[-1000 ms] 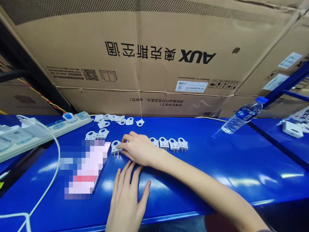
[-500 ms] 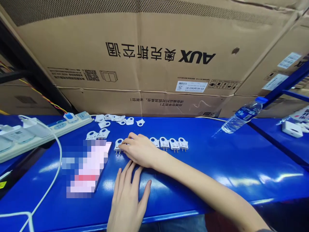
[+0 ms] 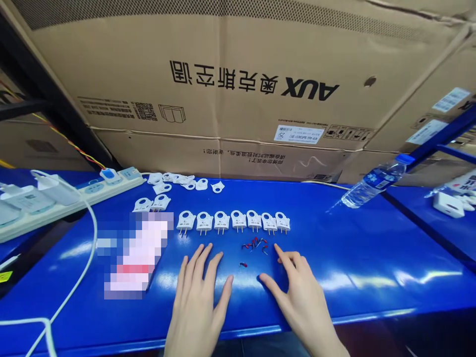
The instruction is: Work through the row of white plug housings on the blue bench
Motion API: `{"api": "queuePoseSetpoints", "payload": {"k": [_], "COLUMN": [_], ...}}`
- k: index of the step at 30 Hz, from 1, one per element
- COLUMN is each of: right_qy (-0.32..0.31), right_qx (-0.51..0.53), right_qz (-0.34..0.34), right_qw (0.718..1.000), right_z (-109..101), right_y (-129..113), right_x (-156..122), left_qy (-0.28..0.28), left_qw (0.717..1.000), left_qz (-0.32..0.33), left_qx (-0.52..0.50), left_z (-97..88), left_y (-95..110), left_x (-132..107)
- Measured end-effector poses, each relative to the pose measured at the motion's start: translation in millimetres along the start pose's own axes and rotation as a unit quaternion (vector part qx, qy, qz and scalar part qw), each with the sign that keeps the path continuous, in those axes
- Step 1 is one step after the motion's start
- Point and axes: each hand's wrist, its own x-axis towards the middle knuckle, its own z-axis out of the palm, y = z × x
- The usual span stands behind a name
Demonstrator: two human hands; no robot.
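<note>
My left hand (image 3: pixel 199 292) lies flat on the blue table (image 3: pixel 372 243) with its fingers spread, holding nothing. My right hand (image 3: pixel 303 295) rests to the right, thumb and forefinger apart, its other fingers partly curled. Between and just beyond the hands lies a small pile of red-tipped parts with thin bent leads (image 3: pixel 255 243); they look like LEDs. One such part (image 3: pixel 243 265) lies apart, nearer the left hand. Behind them several white two-pin plugs with ring-shaped tops (image 3: pixel 221 221) form a row, pins toward me. Neither hand touches the plugs.
A blurred-out pinkish slab (image 3: pixel 141 258) lies left of my hand. Farther back are two more white plugs (image 3: pixel 161 202) and a heap of white ring pieces (image 3: pixel 182 179). A power strip (image 3: pixel 107 191) with a white cable (image 3: pixel 92 233), a water bottle (image 3: pixel 375 181) and a large carton (image 3: pixel 230 114) border the area.
My right hand has drawn back from the plug row to the right, uncovering the middle plugs and the small red parts. My left hand stays flat in nearly the same place.
</note>
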Motion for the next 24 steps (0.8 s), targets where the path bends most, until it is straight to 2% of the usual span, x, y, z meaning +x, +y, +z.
{"api": "queuePoseSetpoints", "payload": {"k": [5,8,13,19,24], "right_qy": [0.016,0.023,-0.005,-0.027,-0.088], "right_qx": [0.004,0.030,0.080,0.171,0.143], "right_qz": [-0.002,0.000,-0.018,-0.003,-0.087], "right_qw": [1.000,0.999,0.997,0.985,0.982], "right_z": [16.6,17.6,22.7,18.8,10.9], "right_y": [-9.0,-21.3,-37.2,-38.9,-36.7], "right_x": [2.8,11.6,22.0,22.0,12.3], "left_qy": [-0.009,-0.014,-0.010,-0.017,-0.010], "left_qw": [0.999,0.999,0.998,0.998,0.998], "left_qz": [0.032,0.030,0.037,0.034,0.046], "left_qx": [0.024,0.036,0.044,0.043,0.042], "left_z": [4.5,8.1,12.4,10.8,10.7], "left_y": [-9.2,-12.9,-15.1,-17.0,-16.9], "left_x": [-1.6,-2.4,-3.3,-4.0,-2.9]}}
